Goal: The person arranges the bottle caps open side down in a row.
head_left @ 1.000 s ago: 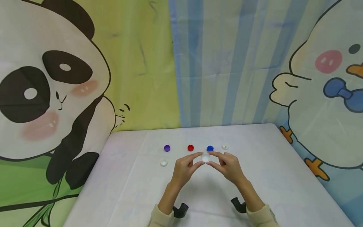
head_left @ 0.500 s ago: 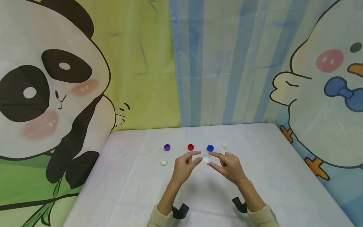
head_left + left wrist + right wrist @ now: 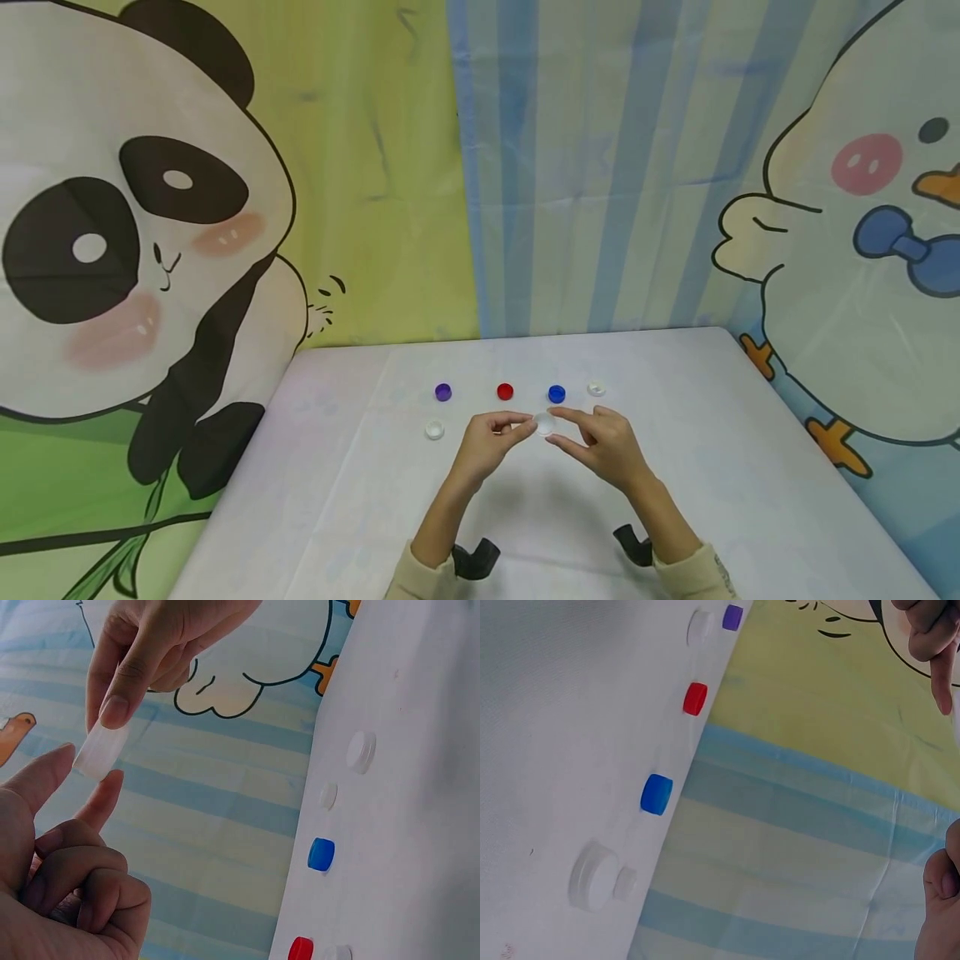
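Observation:
A whitish translucent bottle cap (image 3: 545,424) is held up between both hands, above the table. My left hand (image 3: 482,446) pinches its left side with thumb and forefinger, the other fingers curled in. From the right, my right hand (image 3: 606,442) grips the rim, forefinger at the far edge and thumb at the near edge. In the left wrist view the cap (image 3: 101,752) appears nearly edge-on between both sets of fingertips. The right wrist view cuts off most of it, showing parts of the left hand (image 3: 934,634) and right hand (image 3: 941,900).
Along the white table (image 3: 360,500) lie a purple cap (image 3: 443,392), red cap (image 3: 505,392), blue cap (image 3: 557,394) and white cap (image 3: 596,388). Another white cap (image 3: 434,430) lies nearer left. A larger white cap (image 3: 594,876) shows in the wrist views. Printed curtains (image 3: 555,167) stand behind.
My left thumb and forefinger stood apart across the cap's left side; the forefinger lifted, then came down close to the thumb. The cap sits slightly lower. My right hand has barely moved.

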Available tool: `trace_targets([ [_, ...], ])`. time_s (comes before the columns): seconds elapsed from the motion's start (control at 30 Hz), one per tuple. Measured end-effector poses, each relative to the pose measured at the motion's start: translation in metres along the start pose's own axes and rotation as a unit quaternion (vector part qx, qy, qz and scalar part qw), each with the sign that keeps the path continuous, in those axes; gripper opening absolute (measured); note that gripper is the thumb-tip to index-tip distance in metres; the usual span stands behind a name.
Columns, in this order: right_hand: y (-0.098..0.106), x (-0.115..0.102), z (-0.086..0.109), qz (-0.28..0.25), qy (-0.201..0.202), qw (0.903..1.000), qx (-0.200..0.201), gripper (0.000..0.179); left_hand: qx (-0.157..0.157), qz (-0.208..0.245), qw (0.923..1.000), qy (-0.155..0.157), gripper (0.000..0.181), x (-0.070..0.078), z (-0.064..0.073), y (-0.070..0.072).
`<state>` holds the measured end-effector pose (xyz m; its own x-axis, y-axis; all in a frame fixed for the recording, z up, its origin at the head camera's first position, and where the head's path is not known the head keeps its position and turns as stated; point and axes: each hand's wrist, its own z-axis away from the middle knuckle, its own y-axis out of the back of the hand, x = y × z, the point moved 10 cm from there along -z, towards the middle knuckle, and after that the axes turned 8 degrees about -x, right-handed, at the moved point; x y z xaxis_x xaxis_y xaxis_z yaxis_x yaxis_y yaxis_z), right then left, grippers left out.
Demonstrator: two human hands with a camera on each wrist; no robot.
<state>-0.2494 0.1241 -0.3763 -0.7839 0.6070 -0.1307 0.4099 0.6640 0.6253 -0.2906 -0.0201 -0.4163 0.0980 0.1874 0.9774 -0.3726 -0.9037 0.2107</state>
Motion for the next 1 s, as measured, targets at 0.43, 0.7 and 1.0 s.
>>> trace_targets([
  [0.43, 0.000, 0.000, 0.002, -0.005, -0.007, 0.9999, -0.005, 0.034, -0.001, 0.003, 1.0000, 0.007, 0.024, -0.005, 0.000, -0.002],
  [0.7, 0.001, -0.002, 0.003, -0.011, -0.001, 0.9999, 0.005, 0.033, -0.004, 0.014, 0.9998, 0.009, 0.026, -0.011, -0.002, -0.003],
  [1.0, -0.003, 0.008, 0.006, -0.110, -0.050, 0.9926, -0.011, 0.042, 0.033, -0.015, 0.9990, -0.026, 0.029, -0.023, -0.010, 0.005],
])
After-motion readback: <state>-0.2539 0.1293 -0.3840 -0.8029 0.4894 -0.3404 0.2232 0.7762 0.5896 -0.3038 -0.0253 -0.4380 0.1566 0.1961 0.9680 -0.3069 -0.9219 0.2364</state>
